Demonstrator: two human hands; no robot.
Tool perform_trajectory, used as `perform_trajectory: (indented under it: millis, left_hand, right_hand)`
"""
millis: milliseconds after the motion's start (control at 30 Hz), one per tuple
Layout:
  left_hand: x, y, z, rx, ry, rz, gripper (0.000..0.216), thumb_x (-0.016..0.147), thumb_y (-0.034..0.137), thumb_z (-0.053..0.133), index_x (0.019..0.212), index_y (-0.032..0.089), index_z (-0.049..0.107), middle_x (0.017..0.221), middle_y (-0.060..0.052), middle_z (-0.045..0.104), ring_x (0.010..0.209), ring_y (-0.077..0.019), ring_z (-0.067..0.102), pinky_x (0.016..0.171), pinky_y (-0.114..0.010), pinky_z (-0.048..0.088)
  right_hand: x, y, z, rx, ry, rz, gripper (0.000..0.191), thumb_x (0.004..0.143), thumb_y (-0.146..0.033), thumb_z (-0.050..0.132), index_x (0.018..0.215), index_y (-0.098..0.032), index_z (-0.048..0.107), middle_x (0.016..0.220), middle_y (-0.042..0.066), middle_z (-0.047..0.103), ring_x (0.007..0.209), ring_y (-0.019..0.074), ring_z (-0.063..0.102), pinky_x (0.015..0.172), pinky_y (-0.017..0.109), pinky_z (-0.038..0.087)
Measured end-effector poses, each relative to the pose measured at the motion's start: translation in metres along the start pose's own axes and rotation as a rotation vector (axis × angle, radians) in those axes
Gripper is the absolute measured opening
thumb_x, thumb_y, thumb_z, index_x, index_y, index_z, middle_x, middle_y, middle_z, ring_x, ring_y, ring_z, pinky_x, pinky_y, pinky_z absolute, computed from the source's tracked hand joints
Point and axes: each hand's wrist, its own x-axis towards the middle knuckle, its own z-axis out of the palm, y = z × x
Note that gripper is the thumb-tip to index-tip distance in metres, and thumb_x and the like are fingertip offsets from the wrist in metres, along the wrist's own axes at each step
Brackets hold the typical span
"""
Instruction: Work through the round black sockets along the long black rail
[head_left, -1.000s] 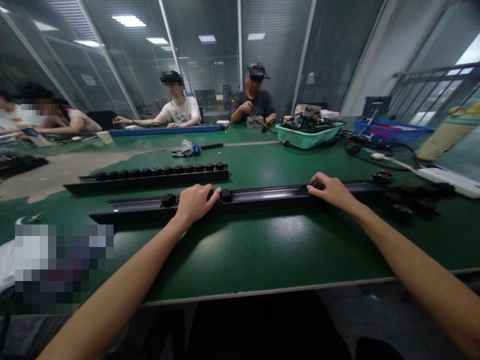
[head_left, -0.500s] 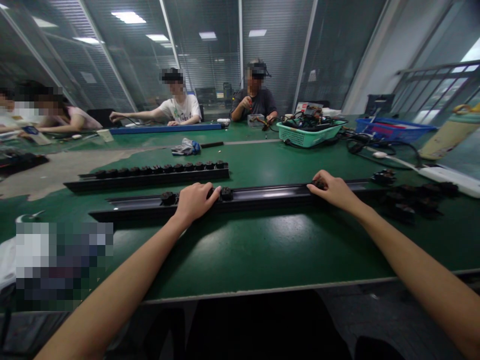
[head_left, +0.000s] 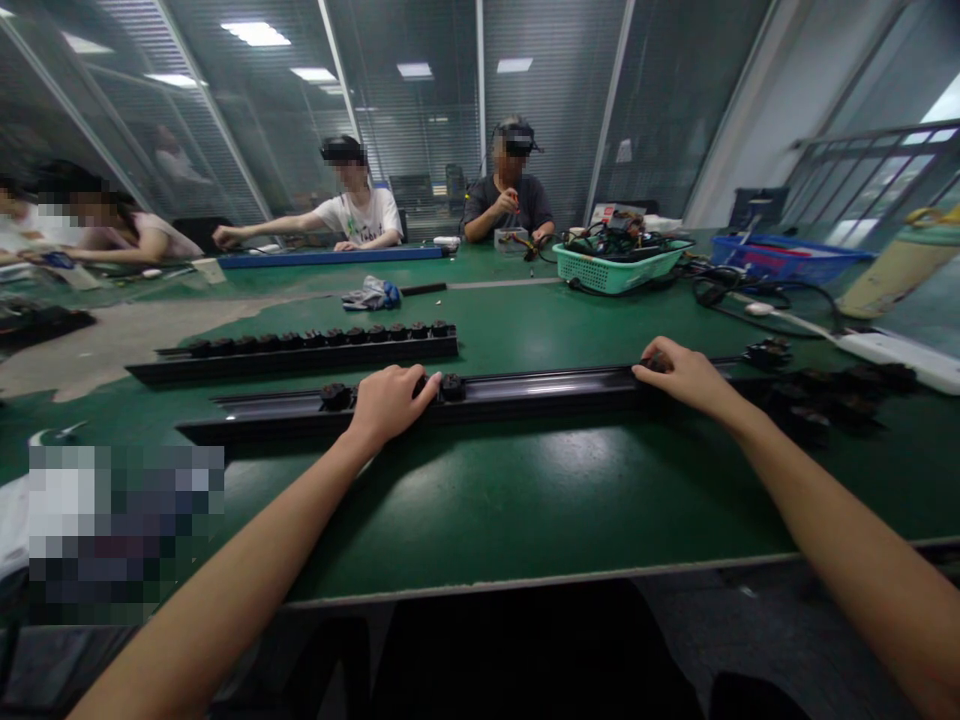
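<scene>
A long black channel-shaped rail (head_left: 540, 388) lies across the green table in front of me. My left hand (head_left: 392, 402) is closed over its left half, fingers wrapped around the rail and a black part mostly hidden under them. Small black block-like parts sit in the channel on both sides of that hand, one left (head_left: 334, 396) and another right (head_left: 452, 387). Near the rail's right end, my right hand (head_left: 679, 375) pinches a similar black part (head_left: 654, 366), largely covered by the fingers.
Behind lies a second black rail (head_left: 300, 358) filled with a row of black parts. More loose black parts (head_left: 832, 395) are piled at the right. Farther back are a glove (head_left: 373, 294), a green basket (head_left: 622, 266) of cables and a blue basket (head_left: 787, 255). Several people sit across the table.
My right hand has shifted a little to the right along the rail, with the black part in its fingers. My left hand has stayed in place.
</scene>
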Motion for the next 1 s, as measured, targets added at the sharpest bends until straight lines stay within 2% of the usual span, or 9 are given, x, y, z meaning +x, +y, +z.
perform_trajectory:
  millis: [300,500,1000]
  left_hand:
    - [0.0,0.0,0.0,-0.016,0.005,-0.002,0.064,0.109,0.061,0.027,0.102,0.02,0.075,0.096,-0.014,0.077,0.09,-0.0292,0.072,0.068,-0.033,0.041]
    - [0.0,0.001,-0.002,-0.019,-0.008,-0.004,0.063,0.109,0.06,0.027,0.102,0.02,0.075,0.097,-0.014,0.077,0.091,-0.0288,0.072,0.069,-0.033,0.042]
    - [0.001,-0.001,0.001,-0.007,0.01,0.001,0.066,0.109,0.062,0.025,0.102,0.02,0.076,0.097,-0.014,0.077,0.091,-0.0293,0.073,0.068,-0.033,0.042]
  right_hand:
    - [0.002,0.011,0.005,-0.037,0.033,0.023,0.033,0.08,-0.057,0.062,0.092,-0.027,0.057,0.081,0.005,0.068,0.076,0.0265,0.064,0.071,0.037,0.046]
    - [0.005,0.018,0.0,-0.052,-0.032,0.035,0.037,0.08,-0.061,0.063,0.092,-0.027,0.06,0.078,0.005,0.066,0.075,0.0271,0.063,0.07,0.037,0.045]
    - [0.008,0.035,-0.008,-0.086,-0.027,0.082,0.041,0.078,-0.065,0.065,0.091,-0.026,0.063,0.082,0.007,0.068,0.077,0.0275,0.065,0.069,0.038,0.047]
